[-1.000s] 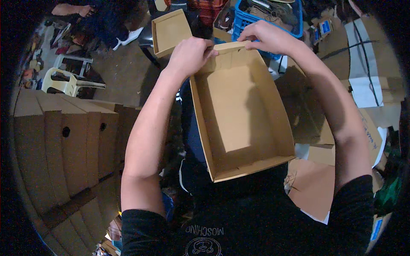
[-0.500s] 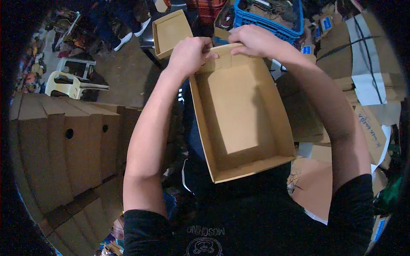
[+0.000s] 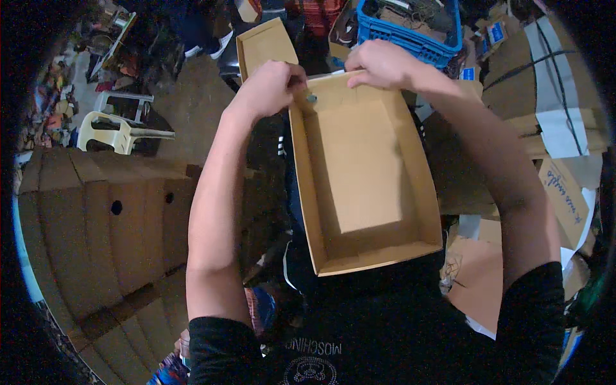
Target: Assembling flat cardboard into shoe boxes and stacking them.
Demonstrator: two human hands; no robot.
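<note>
Left hand: The left hand (image 3: pixel 273 86) has its fingers curled in at the far left corner of the box. It looks like a small pinch, but the fingertips are in shadow, so I can't tell just how they sit.
Right hand: The right hand (image 3: pixel 385 64) is nearly closed over the far edge, with the thumb inside and the fingers over the outside, maybe to squeeze that wall between them.
Brown box: The cardboard box (image 3: pixel 359 167) is over the person's lap, open side up, its near end close to the black shirt (image 3: pixel 385 321). The legs may help hold it up, so both hands can be at one end.
Little spot: A blue-green spot (image 3: pixel 312 99) is inside, near the left hand. It is too small to name.
Past the box: A shallow cardboard tray (image 3: pixel 269 45) sits on a dark chair (image 3: pixel 229 62), perhaps to keep it near. A blue crate (image 3: pixel 427 52) is beyond the right hand.
Sides: Brown boxes (image 3: pixel 96 237) stand packed together at left, maybe to save room. At right, a dark strap (image 3: pixel 561 112) goes around a cardboard pile (image 3: pixel 513 96), likely to keep it together.
</note>
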